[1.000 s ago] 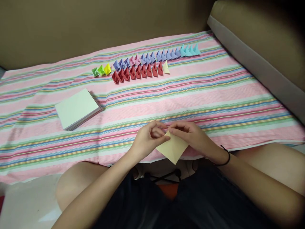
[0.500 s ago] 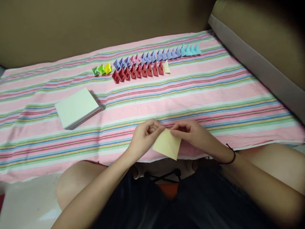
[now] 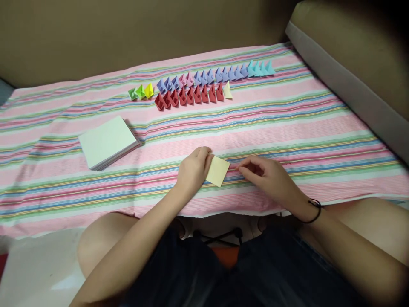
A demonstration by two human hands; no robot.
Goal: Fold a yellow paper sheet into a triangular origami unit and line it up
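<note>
A small pale yellow square of paper (image 3: 218, 171) is just above or on the striped cloth (image 3: 275, 132) in front of me; I cannot tell which. My left hand (image 3: 193, 170) is closed on the paper's left edge, its fingertips partly hidden behind the wrist side of the hand. To the right, my right hand (image 3: 263, 172) hovers apart from the paper, thumb and forefinger curled close together in a pinch. Whether anything is between those fingertips does not show.
Small folded paper boats stand in two rows farther back: red boats (image 3: 190, 96) in front, purple boats (image 3: 204, 78) and turquoise boats (image 3: 262, 69) behind. A yellow boat (image 3: 148, 90) and two green ones sit left. A thick stack of white paper (image 3: 108, 143) lies at left.
My right hand has let go of the paper and moved right. The paper, in my left hand, has moved forward, turned, and shows a smaller area.
</note>
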